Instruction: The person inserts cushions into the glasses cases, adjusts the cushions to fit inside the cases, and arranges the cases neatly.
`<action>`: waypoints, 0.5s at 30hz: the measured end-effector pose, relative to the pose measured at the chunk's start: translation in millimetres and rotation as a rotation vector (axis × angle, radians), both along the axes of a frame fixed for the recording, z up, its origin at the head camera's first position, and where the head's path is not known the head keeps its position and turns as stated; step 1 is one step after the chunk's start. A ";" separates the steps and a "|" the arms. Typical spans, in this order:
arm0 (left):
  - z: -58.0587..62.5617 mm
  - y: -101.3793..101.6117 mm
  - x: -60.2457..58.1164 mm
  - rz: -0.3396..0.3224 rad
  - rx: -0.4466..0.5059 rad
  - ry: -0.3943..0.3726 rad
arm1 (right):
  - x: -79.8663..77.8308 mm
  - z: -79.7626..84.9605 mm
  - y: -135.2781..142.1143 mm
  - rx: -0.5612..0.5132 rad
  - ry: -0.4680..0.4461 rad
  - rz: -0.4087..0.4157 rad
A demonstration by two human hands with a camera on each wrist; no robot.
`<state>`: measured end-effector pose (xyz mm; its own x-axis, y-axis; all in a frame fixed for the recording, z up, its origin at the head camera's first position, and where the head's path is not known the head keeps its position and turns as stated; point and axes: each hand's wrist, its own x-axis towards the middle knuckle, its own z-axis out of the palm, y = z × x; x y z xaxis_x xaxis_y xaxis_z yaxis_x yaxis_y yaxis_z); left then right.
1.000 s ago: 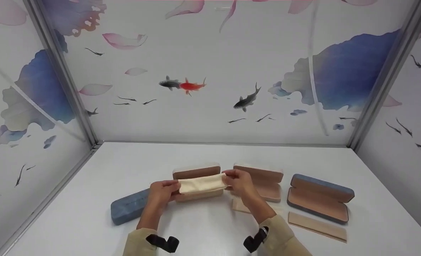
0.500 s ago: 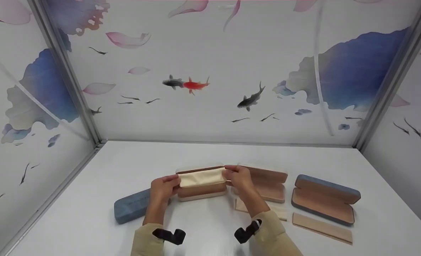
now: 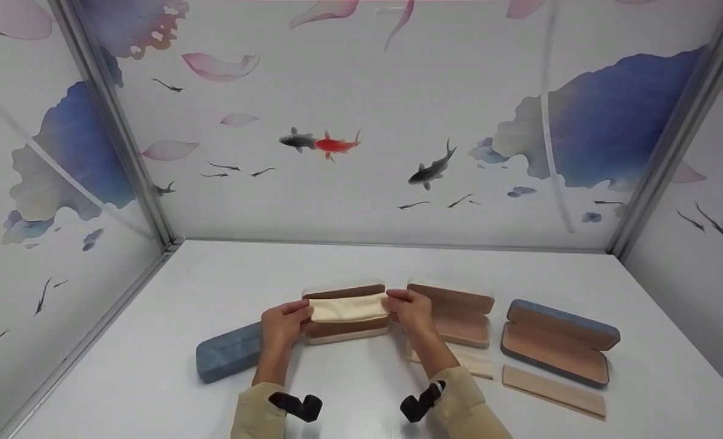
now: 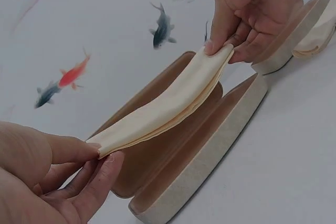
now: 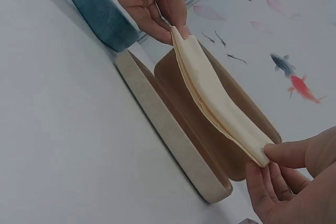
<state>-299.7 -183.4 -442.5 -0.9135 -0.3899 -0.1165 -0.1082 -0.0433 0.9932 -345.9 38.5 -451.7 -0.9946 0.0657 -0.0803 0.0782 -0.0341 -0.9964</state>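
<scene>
A folded cream cloth point(image 3: 348, 308) stretches between both hands, its layers showing along one long edge in the wrist views. My left hand point(image 3: 283, 324) pinches one end between thumb and fingers. The other end is pinched by my right hand point(image 3: 411, 312). Beneath the cloth stands an opened glasses case point(image 5: 170, 129), pale outside and brown inside, lid tilted back. In the left wrist view the cloth hangs above the case point(image 4: 197, 156), sagging slightly in the middle. Part of the case's interior is hidden behind the cloth.
A closed blue glasses case point(image 3: 230, 353) lies left of my left hand. To the right stand an open pale case point(image 3: 462, 329) and an open blue case point(image 3: 559, 350). In front of them lie a cream cloth point(image 3: 474, 364) and a tan folded cloth point(image 3: 553, 392).
The held cloth rose from over the case's front toward its lid, then lowered slightly. Both hands moved with it and kept their pinch. The view shifted a little.
</scene>
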 end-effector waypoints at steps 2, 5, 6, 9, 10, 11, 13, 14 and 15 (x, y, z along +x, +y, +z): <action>-1.7 0.9 0.1 0.004 0.001 0.006 | -0.3 -2.5 0.4 -0.009 0.005 -0.007; -3.0 1.3 0.6 0.010 -0.004 0.015 | -0.8 -2.8 0.2 -0.011 0.005 -0.014; -3.1 1.4 0.8 0.011 -0.001 0.019 | -0.8 -2.4 0.1 -0.011 0.007 -0.013; -3.3 1.5 1.1 0.014 -0.002 0.023 | -0.6 -1.2 -0.2 -0.001 -0.001 -0.010; -3.4 1.7 1.3 0.014 -0.003 0.025 | -0.5 -0.9 0.0 0.000 -0.003 -0.008; -3.5 1.9 1.5 0.013 -0.002 0.028 | -0.3 -0.7 0.1 0.000 -0.005 -0.006; -3.5 2.5 2.0 0.014 -0.010 0.030 | 0.0 -1.1 0.5 -0.009 -0.008 0.004; -3.7 2.7 2.2 0.013 -0.010 0.035 | 0.2 -1.4 0.6 -0.012 -0.010 0.007; -3.5 3.0 2.4 0.014 -0.011 0.040 | 0.4 -1.6 0.8 -0.017 -0.007 0.010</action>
<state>-297.3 -180.4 -446.0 -0.9119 -0.4035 -0.0754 -0.0677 -0.0331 0.9972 -345.5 39.3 -453.3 -0.9946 0.0539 -0.0888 0.0861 -0.0506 -0.9950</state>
